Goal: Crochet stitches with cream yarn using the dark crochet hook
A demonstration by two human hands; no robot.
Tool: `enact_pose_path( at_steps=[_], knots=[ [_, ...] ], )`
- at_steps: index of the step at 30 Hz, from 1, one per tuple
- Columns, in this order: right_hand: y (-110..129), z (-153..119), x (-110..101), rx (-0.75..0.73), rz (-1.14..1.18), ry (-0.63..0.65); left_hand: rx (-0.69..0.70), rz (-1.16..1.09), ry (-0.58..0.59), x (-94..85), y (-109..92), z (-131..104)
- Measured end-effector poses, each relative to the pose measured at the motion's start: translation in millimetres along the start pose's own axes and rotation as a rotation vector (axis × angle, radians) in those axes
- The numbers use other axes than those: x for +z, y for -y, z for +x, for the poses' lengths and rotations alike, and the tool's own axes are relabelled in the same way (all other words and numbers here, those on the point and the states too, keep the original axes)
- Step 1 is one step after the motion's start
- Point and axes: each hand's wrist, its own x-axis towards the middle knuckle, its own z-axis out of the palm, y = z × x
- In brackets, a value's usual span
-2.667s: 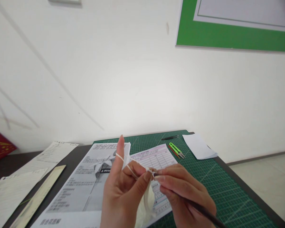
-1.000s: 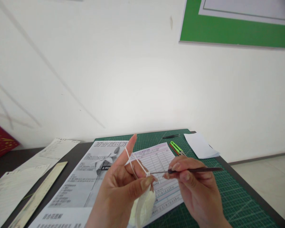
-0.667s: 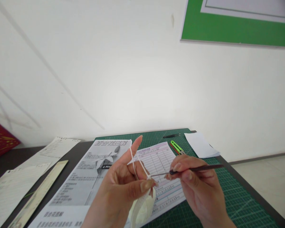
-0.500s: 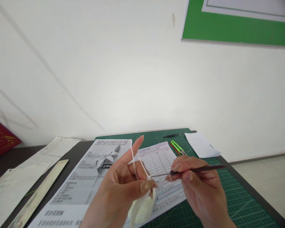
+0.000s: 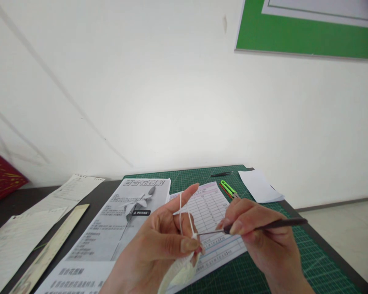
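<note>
My left hand (image 5: 162, 237) pinches the edge of a pale cream crochet piece (image 5: 179, 272) between thumb and fingers. Its index finger is stretched up, with white yarn (image 5: 188, 216) looped over it and running down to the work. In my right hand (image 5: 262, 239) is a crochet hook (image 5: 276, 223) with a dark handle, held from above. The thin metal shaft points left, and its tip meets the yarn at the top of the piece, just above my left thumb. The hook's very end is hidden in the stitch.
Under my hands lie a printed sheet with a flower picture (image 5: 110, 228) and a table sheet (image 5: 208, 204) on a green cutting mat (image 5: 313, 261). Green snips (image 5: 228, 188), black tweezers (image 5: 221, 174) and white paper (image 5: 257, 188) lie behind. A ruler-like strip (image 5: 53, 245) and handwritten pages (image 5: 33, 232) are left.
My right hand and the hook have shifted slightly right and down. My left index finger has tipped to the right and lower, and the crochet piece has swung a little left.
</note>
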Motion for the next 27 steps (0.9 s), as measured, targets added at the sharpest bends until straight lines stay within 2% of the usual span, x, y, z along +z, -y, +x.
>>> enact_pose_path(
  at_steps=[4, 12, 14, 22, 27],
  knots=[
    [-0.9, -0.1, 1.5, 0.030, 0.023, -0.045, 0.005, 0.023, 0.012, 1.0, -0.7, -1.1],
    [-1.9, -2.4, 1.4, 0.057, 0.052, -0.050, 0.042, 0.097, -0.057, 0.9, -1.3, -4.1],
    [-1.3, -2.1, 1.2, 0.050, 0.055, -0.046, 0.039, 0.089, -0.043, -0.3, -0.7, -3.4],
    [1.7, 2.2, -4.0, 0.033, 0.014, 0.037, -0.025, -0.054, 0.087, -1.5, 3.1, 1.4],
    [3.8, 4.4, -9.2, -0.013, -0.031, 0.115, -0.052, -0.133, 0.061, -3.7, 5.3, 3.1]
  ],
)
